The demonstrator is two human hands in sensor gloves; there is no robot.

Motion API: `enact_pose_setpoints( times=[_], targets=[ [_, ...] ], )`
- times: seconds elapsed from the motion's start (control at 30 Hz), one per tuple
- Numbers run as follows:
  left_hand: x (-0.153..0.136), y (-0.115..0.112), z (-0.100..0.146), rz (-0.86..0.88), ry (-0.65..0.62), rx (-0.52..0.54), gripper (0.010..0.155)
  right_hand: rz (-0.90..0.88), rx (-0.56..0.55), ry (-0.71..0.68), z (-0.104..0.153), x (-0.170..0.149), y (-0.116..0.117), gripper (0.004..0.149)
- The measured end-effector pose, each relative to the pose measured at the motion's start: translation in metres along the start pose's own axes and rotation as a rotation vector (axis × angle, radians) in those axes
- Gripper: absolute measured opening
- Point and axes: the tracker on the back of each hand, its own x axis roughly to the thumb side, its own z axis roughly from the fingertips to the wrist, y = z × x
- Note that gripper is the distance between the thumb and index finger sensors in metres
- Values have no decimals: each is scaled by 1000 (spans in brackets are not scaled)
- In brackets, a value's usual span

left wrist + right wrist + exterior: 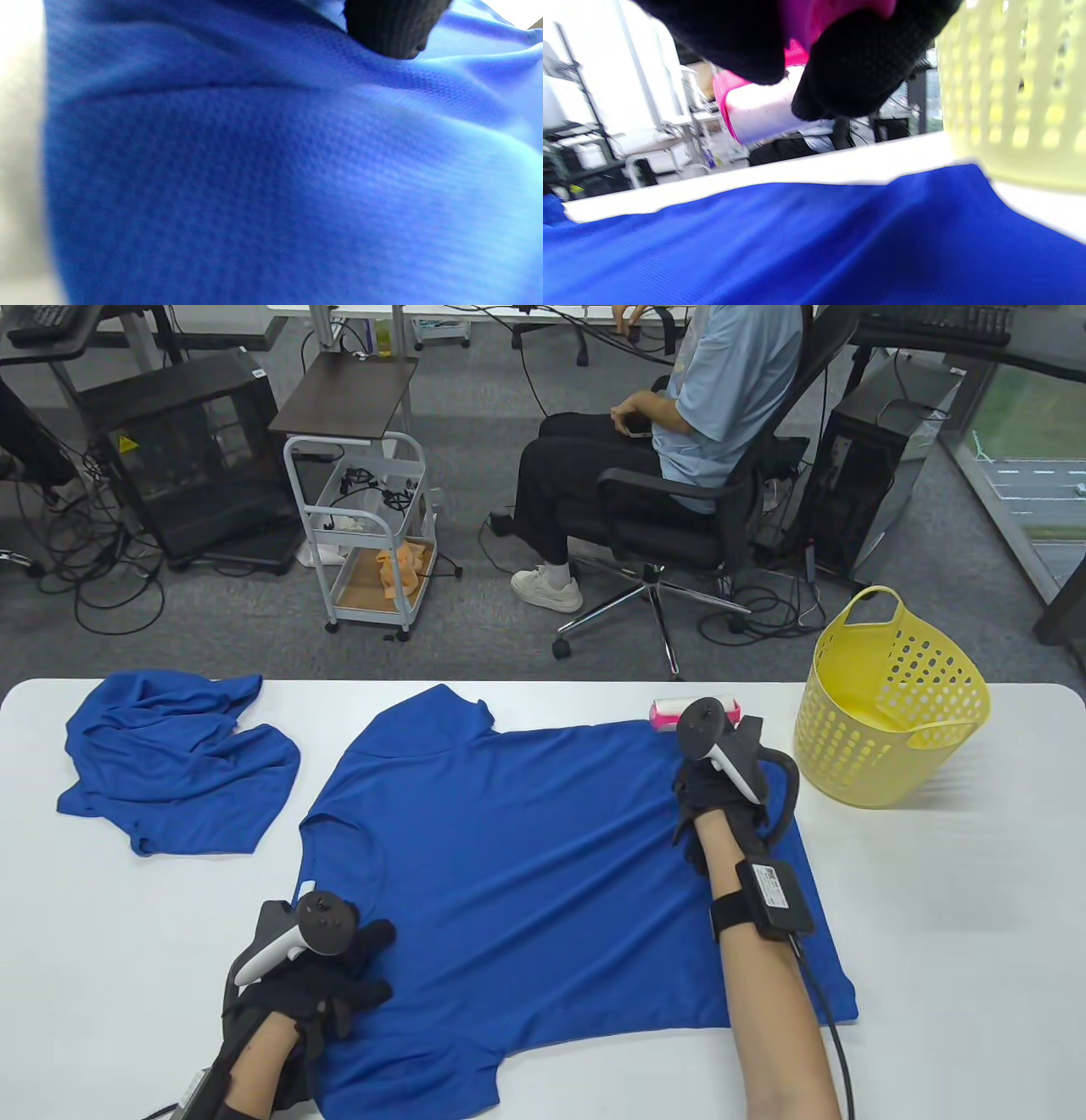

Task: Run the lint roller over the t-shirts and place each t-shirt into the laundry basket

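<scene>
A blue t-shirt [526, 865] lies spread flat in the middle of the white table [950, 916]. My right hand [717, 780] grips a pink lint roller [679, 711] whose white roll [759, 112] hangs just above the shirt's far right edge [840, 237]. My left hand [339, 976] presses flat on the shirt's near left part, and one gloved fingertip [392, 29] touches the cloth [271, 178]. A second blue t-shirt [170, 759] lies crumpled at the table's far left. The yellow laundry basket [891, 704] stands at the far right, close beside the roller.
Beyond the table a person sits in an office chair [679, 517]. A white trolley [365, 534] and computer cases stand on the grey carpet. The basket wall [1014, 93] rises close to my right hand.
</scene>
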Motion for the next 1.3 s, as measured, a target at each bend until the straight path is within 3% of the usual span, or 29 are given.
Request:
enact_pose_setpoints(
  times=[0.1,0.17,0.23,0.27,0.37,0.47,0.53,0.57,0.7,0.87,0.97,1.1,1.17,1.3],
  targets=[
    [-1,0,0,0,0,0,74,-47,47,-45,42,6,-37,56],
    [0,0,0,0,-1,2,74,-53,178,-30,69,15,-46,51],
    [0,0,-1,0,0,4,74,46,372,-25,95,30,-40,48],
    [0,0,-1,1,1,4,74,89,409,-14,102,34,-37,48],
    [-1,-1,-1,3,0,9,74,205,477,-31,126,57,-15,46],
    [-1,-1,-1,3,0,11,74,218,512,-47,128,70,7,45],
    [-1,-1,-1,3,0,10,74,237,534,-27,120,74,24,44],
    [0,-1,-1,3,0,9,74,245,475,-16,115,77,22,44],
    [-1,0,-1,3,1,8,74,277,410,36,91,83,32,45],
    [-1,-1,-1,4,2,11,74,192,246,93,38,77,52,46],
    [0,0,-1,-4,7,9,74,97,248,122,6,71,68,51],
    [0,0,-1,-4,7,9,74,-15,353,147,-32,63,93,65],
    [0,-1,-1,-6,6,9,74,9,464,178,-47,58,105,73],
    [0,-1,-1,-5,5,7,74,-36,363,178,-57,53,104,72]
  ],
)
